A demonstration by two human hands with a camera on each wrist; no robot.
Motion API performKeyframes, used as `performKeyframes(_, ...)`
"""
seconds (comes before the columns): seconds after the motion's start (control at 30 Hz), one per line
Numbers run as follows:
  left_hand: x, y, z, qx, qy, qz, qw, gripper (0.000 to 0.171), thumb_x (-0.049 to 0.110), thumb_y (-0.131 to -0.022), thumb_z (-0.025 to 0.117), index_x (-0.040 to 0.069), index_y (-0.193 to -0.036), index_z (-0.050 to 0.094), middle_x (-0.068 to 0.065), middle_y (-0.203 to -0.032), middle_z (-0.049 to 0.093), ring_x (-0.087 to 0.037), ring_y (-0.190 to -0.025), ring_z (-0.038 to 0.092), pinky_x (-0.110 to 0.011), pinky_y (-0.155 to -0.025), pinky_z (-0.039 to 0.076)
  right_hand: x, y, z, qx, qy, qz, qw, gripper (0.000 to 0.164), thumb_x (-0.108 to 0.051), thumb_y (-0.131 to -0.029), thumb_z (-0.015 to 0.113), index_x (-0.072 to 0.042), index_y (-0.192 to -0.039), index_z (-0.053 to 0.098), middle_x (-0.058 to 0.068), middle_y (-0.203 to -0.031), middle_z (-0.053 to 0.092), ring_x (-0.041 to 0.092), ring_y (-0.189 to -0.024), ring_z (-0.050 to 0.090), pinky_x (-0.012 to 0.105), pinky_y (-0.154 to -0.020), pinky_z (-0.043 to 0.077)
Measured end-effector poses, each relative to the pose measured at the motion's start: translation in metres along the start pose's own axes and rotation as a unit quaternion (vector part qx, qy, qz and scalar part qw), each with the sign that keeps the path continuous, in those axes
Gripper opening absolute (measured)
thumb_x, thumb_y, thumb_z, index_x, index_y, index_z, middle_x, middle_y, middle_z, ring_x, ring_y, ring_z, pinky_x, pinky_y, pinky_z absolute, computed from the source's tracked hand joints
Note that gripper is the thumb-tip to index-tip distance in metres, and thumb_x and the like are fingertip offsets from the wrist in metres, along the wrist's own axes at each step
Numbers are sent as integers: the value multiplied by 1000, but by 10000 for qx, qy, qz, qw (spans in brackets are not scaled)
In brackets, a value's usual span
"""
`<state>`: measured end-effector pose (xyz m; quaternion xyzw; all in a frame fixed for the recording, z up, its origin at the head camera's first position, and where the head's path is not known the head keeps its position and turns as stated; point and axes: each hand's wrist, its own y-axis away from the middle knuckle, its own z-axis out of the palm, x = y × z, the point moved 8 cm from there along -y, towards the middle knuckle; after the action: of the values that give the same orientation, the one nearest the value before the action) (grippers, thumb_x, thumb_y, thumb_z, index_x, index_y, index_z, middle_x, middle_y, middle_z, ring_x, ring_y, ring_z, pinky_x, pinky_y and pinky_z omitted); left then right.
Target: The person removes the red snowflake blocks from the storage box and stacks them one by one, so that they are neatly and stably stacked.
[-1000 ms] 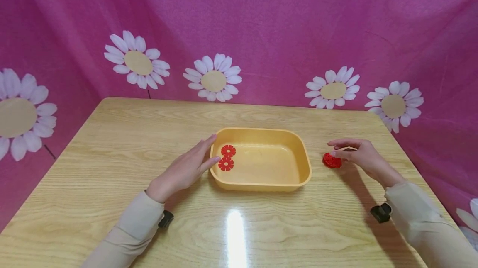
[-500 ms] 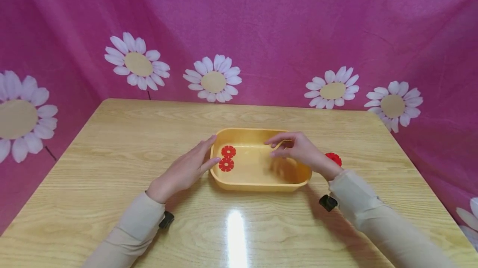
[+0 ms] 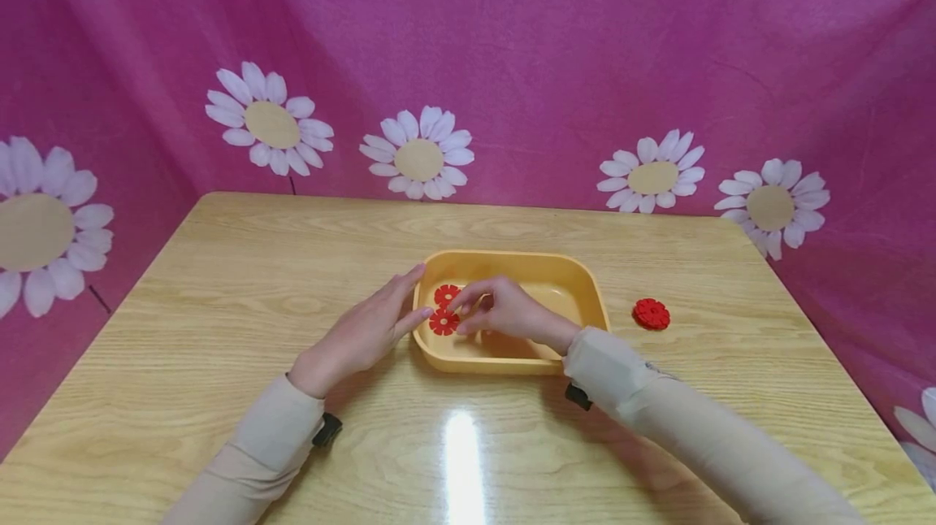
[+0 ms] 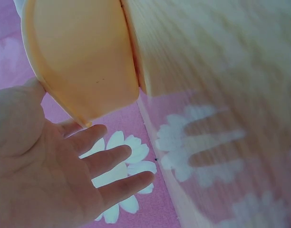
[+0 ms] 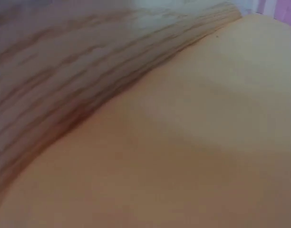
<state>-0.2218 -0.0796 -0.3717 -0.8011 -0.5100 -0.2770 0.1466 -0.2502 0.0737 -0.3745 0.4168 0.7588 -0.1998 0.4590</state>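
Observation:
A yellow plastic tray stands on the wooden table. At its left end lie two red notched discs, one farther back and one nearer, with their edges meeting. My left hand rests against the tray's left rim, fingers extended, as the left wrist view of the hand confirms. Inside the tray, my right hand has bent fingers beside the two discs. Whether it pinches a disc is hidden. In the right wrist view, only the tray's blurred outer wall and the table show.
Right of the tray, a small stack of red notched discs lies on the table. A pink curtain with white daisies hangs behind and along the sides. A bright light reflection lies on the table's front middle.
My right hand has moved left from the red stack, over the tray's right side, to the discs at its left end. The left hand and tray have stayed in place.

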Motion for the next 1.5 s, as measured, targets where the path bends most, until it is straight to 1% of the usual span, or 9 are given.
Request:
performKeyframes(0.1, 1, 0, -1, 24, 9, 31, 10000, 72, 44, -102, 49, 18, -159, 14, -5, -162, 20, -30, -147, 20, -53, -114, 24, 1, -5, 4, 47, 213, 13, 9998, 26, 1, -79, 80, 1, -104, 73, 5, -82, 65, 13, -66, 56, 23, -55, 49)
performKeyframes(0.27, 0, 1, -1, 48, 37, 36, 10000, 73, 43, -101, 51, 18, -159, 15, -5, -162, 21, -30, -147, 20, -52, -114, 24, 0, -11, 10, 20, 675, -190, 9975, 32, -2, -78, 81, 0, -109, 72, 3, -78, 62, 10, -70, 53, 21, -63, 47)
performKeyframes(0.5, 0, 0, 0, 46, 14, 85, 10000, 73, 42, -101, 52, 17, -159, 15, -7, -162, 22, -31, -147, 20, -52, -115, 24, 2, -13, 15, -67, 803, -171, 9966, 38, -1, -79, 80, 0, -116, 69, 3, -76, 62, 8, -68, 52, 20, -64, 44)
performKeyframes(0.67, -1, 0, 0, 68, -5, 80, 9999, 73, 43, -101, 51, 17, -159, 15, -7, -161, 22, -32, -147, 19, -53, -115, 24, 5, -16, 18, -118, 885, -175, 9959, 34, -1, -80, 80, -1, -112, 70, 1, -75, 61, 8, -67, 51, 20, -63, 44)
performKeyframes(0.87, -2, 1, 1, 33, 45, -12, 10000, 73, 46, -101, 49, 18, -159, 14, -5, -162, 20, -30, -147, 18, -52, -115, 23, 6, -17, 20, -219, 1133, 23, 9933, 29, -1, -77, 82, -5, -103, 70, 5, -83, 59, 13, -75, 50, 22, -66, 44)
performKeyframes(0.97, -1, 1, 1, 41, 55, 15, 10000, 74, 48, -101, 48, 18, -159, 15, -5, -162, 20, -30, -147, 18, -52, -115, 23, 3, -17, 20, -229, 1080, -44, 9939, 31, 1, -75, 83, -5, -100, 66, 5, -86, 59, 15, -77, 51, 23, -67, 46)
performKeyframes(1.1, 0, 1, 1, 59, 37, 67, 10000, 74, 49, -101, 47, 17, -159, 15, -6, -162, 20, -31, -147, 19, -52, -115, 24, 1, -16, 20, -183, 999, -235, 9946, 35, 3, -73, 84, -5, -98, 62, 5, -87, 59, 15, -75, 52, 22, -66, 47)
performKeyframes(1.37, 0, 0, 0, 72, 29, 94, 9999, 74, 48, -101, 48, 17, -159, 15, -7, -162, 22, -32, -147, 20, -53, -114, 25, -2, -16, 19, -116, 995, -465, 9939, 35, 4, -71, 85, -5, -97, 62, 7, -87, 61, 14, -71, 54, 22, -64, 49)
performKeyframes(1.5, 0, 0, 0, 77, 16, 111, 9999, 73, 47, -101, 49, 17, -159, 15, -8, -161, 22, -32, -147, 20, -54, -114, 25, -4, -15, 18, -130, 893, -545, 9944, 33, 4, -72, 84, -4, -97, 63, 8, -87, 61, 15, -71, 54, 22, -62, 50)
